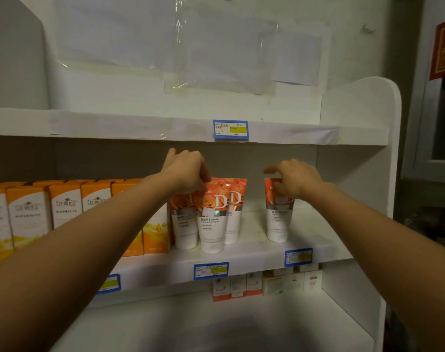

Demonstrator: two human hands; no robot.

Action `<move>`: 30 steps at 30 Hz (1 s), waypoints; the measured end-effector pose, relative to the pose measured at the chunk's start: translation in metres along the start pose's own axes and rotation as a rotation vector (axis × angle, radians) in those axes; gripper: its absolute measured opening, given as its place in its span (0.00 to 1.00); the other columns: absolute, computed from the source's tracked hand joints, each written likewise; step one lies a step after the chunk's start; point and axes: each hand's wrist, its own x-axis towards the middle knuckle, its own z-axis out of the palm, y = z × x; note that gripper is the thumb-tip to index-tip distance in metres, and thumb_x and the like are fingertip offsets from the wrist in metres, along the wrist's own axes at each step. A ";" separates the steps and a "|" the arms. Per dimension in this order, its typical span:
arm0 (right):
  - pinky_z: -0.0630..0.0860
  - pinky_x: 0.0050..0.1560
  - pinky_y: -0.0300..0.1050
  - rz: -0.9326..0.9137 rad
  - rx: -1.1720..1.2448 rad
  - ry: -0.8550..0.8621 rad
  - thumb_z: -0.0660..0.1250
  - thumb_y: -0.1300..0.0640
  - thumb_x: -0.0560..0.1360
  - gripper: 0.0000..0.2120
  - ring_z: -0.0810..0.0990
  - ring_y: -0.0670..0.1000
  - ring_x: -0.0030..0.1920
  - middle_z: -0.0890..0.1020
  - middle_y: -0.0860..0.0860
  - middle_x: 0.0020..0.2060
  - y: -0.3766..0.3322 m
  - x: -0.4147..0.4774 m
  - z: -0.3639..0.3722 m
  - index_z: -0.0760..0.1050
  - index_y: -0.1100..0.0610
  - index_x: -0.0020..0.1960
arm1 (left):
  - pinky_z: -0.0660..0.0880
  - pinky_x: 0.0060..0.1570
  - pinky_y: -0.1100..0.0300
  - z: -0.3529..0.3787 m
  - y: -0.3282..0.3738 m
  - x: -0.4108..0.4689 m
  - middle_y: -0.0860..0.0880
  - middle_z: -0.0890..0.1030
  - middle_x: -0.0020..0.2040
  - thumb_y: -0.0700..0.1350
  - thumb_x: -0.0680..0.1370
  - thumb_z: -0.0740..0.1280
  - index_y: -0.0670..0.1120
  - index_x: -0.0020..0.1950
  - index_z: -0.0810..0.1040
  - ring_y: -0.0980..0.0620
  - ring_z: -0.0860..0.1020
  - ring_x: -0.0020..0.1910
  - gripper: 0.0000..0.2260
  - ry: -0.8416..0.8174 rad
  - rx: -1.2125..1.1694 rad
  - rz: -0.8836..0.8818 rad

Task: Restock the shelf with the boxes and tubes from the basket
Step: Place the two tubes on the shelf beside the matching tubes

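Observation:
On the middle shelf (254, 252) stand orange-and-white tubes upside down on their caps. Three of them are bunched together: a front tube (212, 224), one behind it to the left (184, 224) and one to the right (234, 219). My left hand (188, 171) grips the top edge of the left tubes in this group. A single tube (278, 219) stands apart to the right, and my right hand (295, 176) pinches its top. A row of orange boxes (64, 212) fills the shelf's left part. The basket is out of view.
The top shelf (165, 128) carries a blue price tag (230, 129) and taped plastic sheets on the wall behind. Small white and orange boxes (264, 283) sit on the lower shelf. The white side panel (368, 148) bounds the right side.

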 end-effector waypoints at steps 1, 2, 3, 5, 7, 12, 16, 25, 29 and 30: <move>0.72 0.61 0.53 -0.022 0.002 0.071 0.61 0.54 0.76 0.20 0.74 0.56 0.65 0.75 0.52 0.66 -0.006 -0.001 -0.001 0.70 0.48 0.68 | 0.56 0.69 0.50 0.000 0.000 0.000 0.50 0.82 0.58 0.47 0.74 0.69 0.49 0.56 0.82 0.49 0.74 0.62 0.11 0.000 0.001 -0.002; 0.70 0.63 0.52 -0.059 0.019 0.130 0.60 0.55 0.77 0.20 0.73 0.55 0.66 0.74 0.52 0.67 -0.014 0.000 -0.002 0.69 0.48 0.69 | 0.56 0.69 0.50 -0.001 0.000 0.000 0.51 0.82 0.58 0.47 0.74 0.69 0.49 0.56 0.82 0.49 0.74 0.62 0.11 0.000 0.004 -0.004; 0.68 0.65 0.52 -0.106 0.034 0.155 0.59 0.55 0.77 0.20 0.72 0.54 0.67 0.73 0.51 0.68 -0.023 0.001 -0.002 0.68 0.49 0.69 | 0.57 0.69 0.50 -0.001 0.000 0.000 0.50 0.82 0.58 0.47 0.74 0.69 0.49 0.56 0.82 0.49 0.74 0.62 0.11 -0.001 0.006 -0.007; 0.64 0.67 0.52 -0.197 0.027 0.105 0.57 0.54 0.79 0.19 0.70 0.54 0.69 0.72 0.50 0.69 -0.041 0.007 -0.001 0.67 0.50 0.70 | 0.57 0.69 0.50 -0.001 -0.001 0.000 0.50 0.82 0.58 0.47 0.74 0.69 0.49 0.55 0.82 0.49 0.74 0.62 0.11 0.001 -0.001 -0.014; 0.62 0.67 0.52 -0.227 -0.013 0.031 0.56 0.52 0.80 0.19 0.69 0.54 0.69 0.73 0.50 0.69 -0.058 0.012 0.000 0.67 0.50 0.70 | 0.57 0.69 0.50 -0.002 -0.001 -0.001 0.50 0.82 0.58 0.46 0.74 0.69 0.49 0.55 0.82 0.49 0.74 0.62 0.11 0.009 -0.015 -0.020; 0.63 0.66 0.52 -0.175 -0.048 0.020 0.62 0.54 0.77 0.14 0.74 0.54 0.63 0.80 0.51 0.59 -0.077 0.018 0.007 0.75 0.50 0.62 | 0.57 0.70 0.50 -0.001 -0.002 -0.007 0.50 0.82 0.58 0.46 0.75 0.68 0.49 0.56 0.82 0.49 0.74 0.62 0.11 0.024 -0.038 -0.033; 0.64 0.65 0.51 -0.119 -0.010 0.038 0.63 0.54 0.77 0.12 0.75 0.54 0.62 0.81 0.52 0.58 -0.073 0.018 0.005 0.77 0.52 0.60 | 0.57 0.69 0.51 0.000 -0.005 -0.009 0.50 0.82 0.59 0.47 0.75 0.68 0.49 0.56 0.82 0.49 0.74 0.63 0.11 0.034 -0.051 -0.056; 0.62 0.67 0.52 -0.104 -0.044 -0.013 0.63 0.52 0.77 0.15 0.72 0.54 0.65 0.79 0.52 0.60 -0.056 0.019 -0.002 0.75 0.51 0.63 | 0.57 0.69 0.51 0.004 -0.001 -0.005 0.51 0.82 0.59 0.46 0.76 0.67 0.50 0.57 0.82 0.50 0.74 0.63 0.11 0.051 -0.041 -0.039; 0.64 0.67 0.52 -0.053 0.005 -0.041 0.62 0.52 0.78 0.15 0.73 0.54 0.64 0.79 0.51 0.61 -0.053 0.018 -0.001 0.75 0.50 0.63 | 0.57 0.69 0.51 0.004 -0.002 -0.003 0.51 0.82 0.59 0.46 0.75 0.68 0.49 0.57 0.82 0.50 0.74 0.63 0.11 0.038 -0.049 -0.043; 0.64 0.67 0.52 -0.041 0.031 -0.044 0.62 0.52 0.78 0.15 0.73 0.54 0.64 0.79 0.51 0.61 -0.053 0.017 -0.001 0.75 0.49 0.63 | 0.57 0.69 0.51 0.004 -0.002 -0.002 0.51 0.82 0.59 0.46 0.75 0.68 0.49 0.57 0.82 0.50 0.74 0.63 0.11 0.034 -0.050 -0.044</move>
